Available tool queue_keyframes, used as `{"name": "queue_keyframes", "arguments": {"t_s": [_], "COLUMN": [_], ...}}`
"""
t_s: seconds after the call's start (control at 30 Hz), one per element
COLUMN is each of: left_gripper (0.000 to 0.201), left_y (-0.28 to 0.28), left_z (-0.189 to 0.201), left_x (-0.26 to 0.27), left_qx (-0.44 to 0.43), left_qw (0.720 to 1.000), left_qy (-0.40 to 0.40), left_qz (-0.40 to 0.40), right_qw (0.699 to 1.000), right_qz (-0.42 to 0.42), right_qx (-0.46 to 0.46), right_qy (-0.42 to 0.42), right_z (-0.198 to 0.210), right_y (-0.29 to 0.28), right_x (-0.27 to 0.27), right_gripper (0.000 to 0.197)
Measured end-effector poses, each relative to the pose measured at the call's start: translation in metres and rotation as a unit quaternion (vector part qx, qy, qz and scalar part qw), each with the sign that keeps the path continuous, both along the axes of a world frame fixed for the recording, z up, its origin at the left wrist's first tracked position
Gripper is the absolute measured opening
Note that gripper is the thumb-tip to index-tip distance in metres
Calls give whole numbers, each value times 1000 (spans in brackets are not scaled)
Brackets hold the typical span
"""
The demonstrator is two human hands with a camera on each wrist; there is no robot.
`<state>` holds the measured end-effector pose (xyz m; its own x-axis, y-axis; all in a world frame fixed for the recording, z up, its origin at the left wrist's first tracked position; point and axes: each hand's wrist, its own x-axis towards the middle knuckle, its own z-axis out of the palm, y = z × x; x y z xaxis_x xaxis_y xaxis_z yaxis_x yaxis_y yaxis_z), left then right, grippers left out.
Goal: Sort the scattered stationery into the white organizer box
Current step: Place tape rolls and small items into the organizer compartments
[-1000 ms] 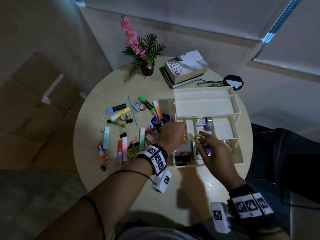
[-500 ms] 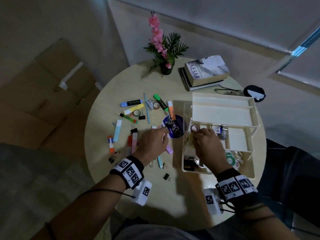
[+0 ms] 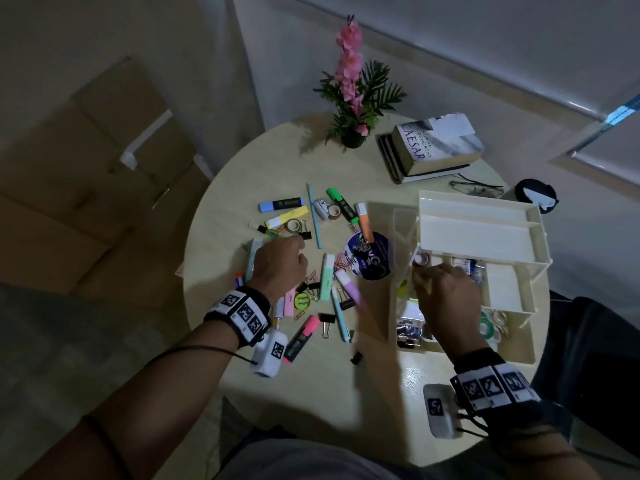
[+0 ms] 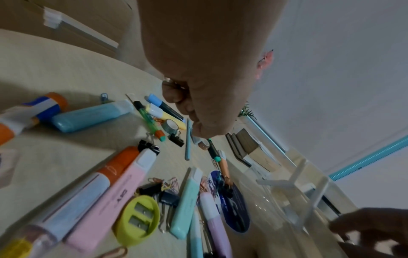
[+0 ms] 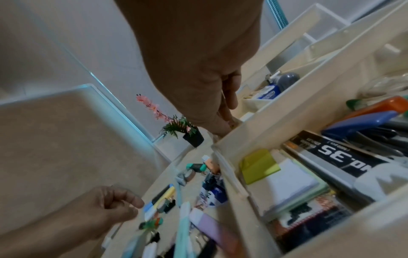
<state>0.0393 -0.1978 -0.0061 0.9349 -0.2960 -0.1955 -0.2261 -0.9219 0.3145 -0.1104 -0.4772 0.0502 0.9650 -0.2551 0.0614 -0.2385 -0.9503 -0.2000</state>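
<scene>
The white organizer box [image 3: 533, 216] stands open in tiers on the right of the round table. My right hand [image 3: 419, 270] reaches over its left side and pinches a small tape roll [image 3: 423, 260] at the left corner of the middle tier. In the right wrist view the thumb and fingers [image 5: 229, 104] close just above that tier's wall [image 5: 276, 132]. My left hand [image 3: 298, 245] hovers with curled fingers over the scattered stationery and holds nothing I can see. Just beyond its knuckles lie a washi tape roll [image 4: 171, 126] and a black binder clip [image 4: 176, 139].
Highlighters, pens, clips and a yellow sharpener [image 3: 302, 301] lie across the table's left half, and a blue disc [image 3: 372, 256] sits beside the box. A flower pot [image 3: 353, 138], stacked books [image 3: 433, 147] and glasses [image 3: 476, 190] stand at the back. The lower tray [image 5: 309, 183] holds staples and notes.
My left hand moved left, away from the blue disc, to the far cluster of markers. My right hand carried the small tape roll from the box's front up to the middle tier.
</scene>
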Motion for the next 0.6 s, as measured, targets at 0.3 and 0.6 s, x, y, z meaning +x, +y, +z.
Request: {"name": "queue_keyframes", "arguments": {"t_s": [0.3,0.6], "left_gripper": [38,16], "left_y": [14,9], "left_z": [-13,-35], "left_x": [57,74], "left_qx": [75,56], "left_qw": [994,994], "left_qy": [0,-18], "left_qz": [-73,-88], "right_qw": [993,970], "right_qz": [14,101], "right_qx": [114,112], "right_qy": [1,189], "right_z": [2,-47], "right_y": [91,143], "right_x": [16,56], "right_gripper": [18,12]}}
